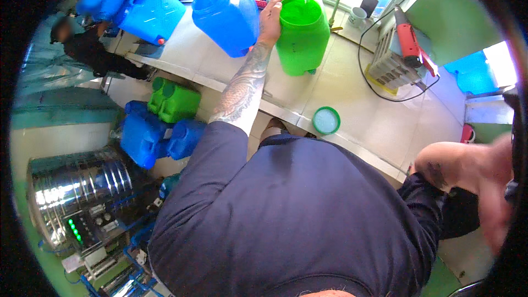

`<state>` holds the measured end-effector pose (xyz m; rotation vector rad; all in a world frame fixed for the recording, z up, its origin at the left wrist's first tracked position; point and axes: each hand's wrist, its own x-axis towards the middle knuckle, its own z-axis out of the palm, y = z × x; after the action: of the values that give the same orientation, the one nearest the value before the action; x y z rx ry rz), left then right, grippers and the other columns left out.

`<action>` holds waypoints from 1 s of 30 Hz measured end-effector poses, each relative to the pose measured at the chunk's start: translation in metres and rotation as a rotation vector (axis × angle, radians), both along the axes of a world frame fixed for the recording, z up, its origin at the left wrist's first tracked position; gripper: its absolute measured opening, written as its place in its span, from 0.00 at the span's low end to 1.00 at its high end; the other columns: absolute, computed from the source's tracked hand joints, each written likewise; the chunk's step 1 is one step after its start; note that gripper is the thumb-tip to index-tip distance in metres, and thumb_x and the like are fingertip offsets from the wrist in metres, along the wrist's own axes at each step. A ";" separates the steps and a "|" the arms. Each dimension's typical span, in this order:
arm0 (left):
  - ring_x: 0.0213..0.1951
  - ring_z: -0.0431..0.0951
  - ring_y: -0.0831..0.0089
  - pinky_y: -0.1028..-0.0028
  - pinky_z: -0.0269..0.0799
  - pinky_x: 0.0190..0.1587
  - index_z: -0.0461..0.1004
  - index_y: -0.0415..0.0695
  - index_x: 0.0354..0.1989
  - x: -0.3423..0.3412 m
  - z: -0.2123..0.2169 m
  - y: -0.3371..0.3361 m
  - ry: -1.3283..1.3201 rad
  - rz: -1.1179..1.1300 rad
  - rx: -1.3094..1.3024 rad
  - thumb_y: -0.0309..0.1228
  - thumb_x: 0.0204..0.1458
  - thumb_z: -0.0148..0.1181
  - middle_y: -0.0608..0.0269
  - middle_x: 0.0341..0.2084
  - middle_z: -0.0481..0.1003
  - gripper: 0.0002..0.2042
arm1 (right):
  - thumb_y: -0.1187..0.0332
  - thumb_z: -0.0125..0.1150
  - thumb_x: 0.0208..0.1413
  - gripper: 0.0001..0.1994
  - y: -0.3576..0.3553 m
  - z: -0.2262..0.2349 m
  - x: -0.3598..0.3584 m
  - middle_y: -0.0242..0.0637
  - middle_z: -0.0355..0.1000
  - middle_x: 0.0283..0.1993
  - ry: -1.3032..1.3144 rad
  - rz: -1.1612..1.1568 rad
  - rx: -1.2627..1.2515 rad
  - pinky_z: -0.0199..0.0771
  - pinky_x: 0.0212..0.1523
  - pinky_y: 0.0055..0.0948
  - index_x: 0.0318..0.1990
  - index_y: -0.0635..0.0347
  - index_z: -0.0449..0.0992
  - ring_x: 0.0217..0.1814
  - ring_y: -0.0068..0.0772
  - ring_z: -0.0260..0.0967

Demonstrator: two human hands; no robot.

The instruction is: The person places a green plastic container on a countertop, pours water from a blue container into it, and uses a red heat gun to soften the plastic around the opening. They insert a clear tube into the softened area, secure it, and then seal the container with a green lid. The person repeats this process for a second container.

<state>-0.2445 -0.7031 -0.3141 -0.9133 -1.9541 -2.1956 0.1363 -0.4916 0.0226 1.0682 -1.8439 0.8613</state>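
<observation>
My left hand (269,19) reaches forward over the tiled counter (357,110) and grips the rim of an open green plastic canister (301,38), which stands upright. Right beside the hand, on its left, stands a blue plastic canister (228,14). A thin tube or stream runs down into the green canister's mouth. A round green lid (326,120) lies flat on the counter near the front edge. My right hand (495,214) is blurred at the right rim, away from the counter; I see nothing in it, and its fingers are unclear.
A red heat gun (408,41) rests on a white rack (390,69) with a black cable. A mug (357,16) stands at the back. Blue canisters (146,137) and green ones (175,102) sit on the floor. A steel tank (77,187) is lower left. Another person (82,49) stands at left.
</observation>
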 end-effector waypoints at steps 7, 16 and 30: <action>0.64 0.68 0.55 0.63 0.58 0.68 0.77 0.39 0.54 0.004 0.005 -0.002 0.053 -0.007 -0.052 0.35 0.62 0.42 0.50 0.55 0.76 0.20 | 0.67 0.54 0.65 0.12 -0.017 -0.151 -0.133 0.40 0.70 0.57 -0.459 -0.445 -0.415 0.71 0.56 0.34 0.50 0.64 0.75 0.58 0.33 0.70; 0.64 0.67 0.50 0.58 0.58 0.67 0.78 0.42 0.54 0.005 0.014 -0.003 0.283 0.029 -0.137 0.32 0.60 0.42 0.45 0.56 0.74 0.20 | 0.41 0.74 0.44 0.56 -0.109 -0.280 -0.239 0.58 0.53 0.72 -0.559 -0.975 -0.140 0.53 0.72 0.50 0.72 0.66 0.50 0.75 0.56 0.51; 0.62 0.67 0.55 0.56 0.52 0.68 0.78 0.46 0.54 0.011 0.011 -0.002 0.228 0.084 -0.120 0.36 0.60 0.45 0.50 0.53 0.75 0.19 | 0.51 0.76 0.47 0.47 -0.128 -0.297 -0.241 0.56 0.56 0.71 -0.456 -1.145 -0.214 0.56 0.71 0.50 0.68 0.62 0.55 0.73 0.58 0.54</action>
<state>-0.2333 -0.7047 -0.3029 -1.0257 -1.9920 -1.8553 -0.1046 -0.6197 -0.2749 -0.4109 -2.2094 0.5602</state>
